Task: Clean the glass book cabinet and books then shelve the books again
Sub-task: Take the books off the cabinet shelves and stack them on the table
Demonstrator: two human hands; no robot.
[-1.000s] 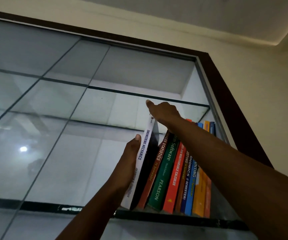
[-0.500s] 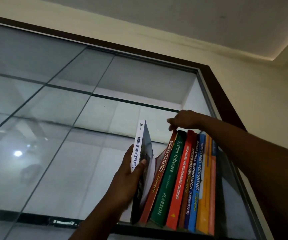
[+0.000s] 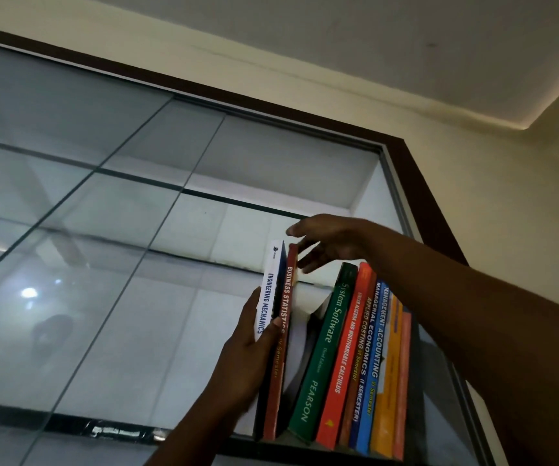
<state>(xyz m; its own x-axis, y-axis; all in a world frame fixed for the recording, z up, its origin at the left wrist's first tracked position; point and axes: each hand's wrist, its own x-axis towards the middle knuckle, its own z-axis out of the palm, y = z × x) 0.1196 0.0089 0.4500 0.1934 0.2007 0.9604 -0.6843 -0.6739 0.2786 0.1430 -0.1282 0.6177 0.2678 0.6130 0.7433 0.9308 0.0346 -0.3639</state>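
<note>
My left grip [image 3: 247, 361] is clamped on the white Engineering Mechanics book [image 3: 267, 294], palm against its left cover and thumb hooked across the spine as far as the red Business Statistics book [image 3: 287, 297] pressed against it. Both stand nearly upright on the glass shelf [image 3: 120, 432], at the left end of the row.

My right grip [image 3: 335, 240] is spread wide and holds nothing. Its straight fingertips [image 3: 300, 248] touch the top corner of the Business Statistics book.

A wedge-shaped gap opens between that pair and the green System Software book [image 3: 325, 348], which leans to the right. The orange-red calculus book [image 3: 347, 358], the blue Management Accounting book [image 3: 377, 331] and an orange book [image 3: 389, 381] lean the same way beside it, packed spine to spine toward the cabinet's dark frame [image 3: 422, 196]. I cannot tell whether the rightmost book touches the cabinet's side wall.
</note>
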